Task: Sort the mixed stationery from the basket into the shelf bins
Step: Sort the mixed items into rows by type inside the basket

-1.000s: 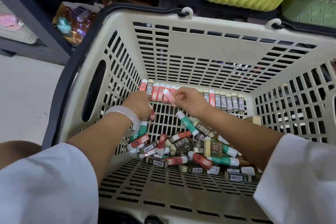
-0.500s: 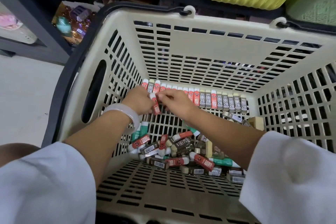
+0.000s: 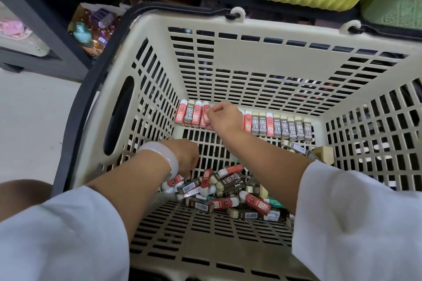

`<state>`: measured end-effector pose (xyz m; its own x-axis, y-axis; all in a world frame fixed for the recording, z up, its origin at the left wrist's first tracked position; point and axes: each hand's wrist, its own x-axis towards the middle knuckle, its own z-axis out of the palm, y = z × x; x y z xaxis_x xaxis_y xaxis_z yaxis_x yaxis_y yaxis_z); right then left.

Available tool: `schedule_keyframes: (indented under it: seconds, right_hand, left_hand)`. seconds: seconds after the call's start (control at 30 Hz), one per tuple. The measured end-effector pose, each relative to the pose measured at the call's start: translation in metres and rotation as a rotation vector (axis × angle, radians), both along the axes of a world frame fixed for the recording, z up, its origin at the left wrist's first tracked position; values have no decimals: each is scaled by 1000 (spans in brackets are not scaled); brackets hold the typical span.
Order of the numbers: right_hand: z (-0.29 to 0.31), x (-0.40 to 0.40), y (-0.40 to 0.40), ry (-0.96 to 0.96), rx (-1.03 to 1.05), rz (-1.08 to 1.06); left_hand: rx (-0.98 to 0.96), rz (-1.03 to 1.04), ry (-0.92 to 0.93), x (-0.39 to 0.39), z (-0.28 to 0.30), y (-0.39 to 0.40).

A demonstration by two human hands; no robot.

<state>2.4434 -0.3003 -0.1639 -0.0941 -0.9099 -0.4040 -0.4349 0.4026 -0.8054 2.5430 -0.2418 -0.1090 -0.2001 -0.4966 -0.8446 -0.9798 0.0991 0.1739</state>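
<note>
While left hand (image 3: 187, 155) digs the pile, right hand (image 3: 225, 116) pinches an upright red eraser (image 3: 208, 118).

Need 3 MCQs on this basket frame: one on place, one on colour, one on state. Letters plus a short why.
1. Where does the neat row of erasers stand?
A. along the basket's far wall
B. on the floor outside
C. in the yellow bin

2. What colour is the basket?
A. blue
B. beige
C. black

3. What is the left hand doing?
A. resting on the basket rim
B. reaching down into the loose pile of erasers
C. lifting a shelf bin

Answers: 1 A, the row lines the base of the far wall, where the right hand is; 2 B, the slotted walls are beige with a dark rim; 3 B, its fingers point into the pile near the basket's left side.
</note>
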Motion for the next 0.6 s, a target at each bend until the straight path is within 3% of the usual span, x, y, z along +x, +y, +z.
schedule_keyframes:
  seconds: [0.1, 0.2, 0.27, 0.33, 0.4, 0.6]
  right_hand:
    - [-1, 6, 0, 17, 30, 31]
    - [4, -7, 4, 141, -116, 190]
    - [14, -23, 10, 117, -178, 497]
    - [25, -38, 17, 122, -73, 929]
    - [30, -51, 21, 200, 24, 1212]
    - [28, -68, 22, 360, 45, 1437]
  left_hand:
    - [27, -40, -58, -2, 0, 0]
    - [21, -79, -87, -2, 0, 1]
    - [-10, -55, -74, 2, 0, 0]
    - [-40, 3, -35, 5, -1, -2]
    - [-64, 45, 7, 5, 0, -4]
    - [-137, 178, 134, 5, 4, -10]
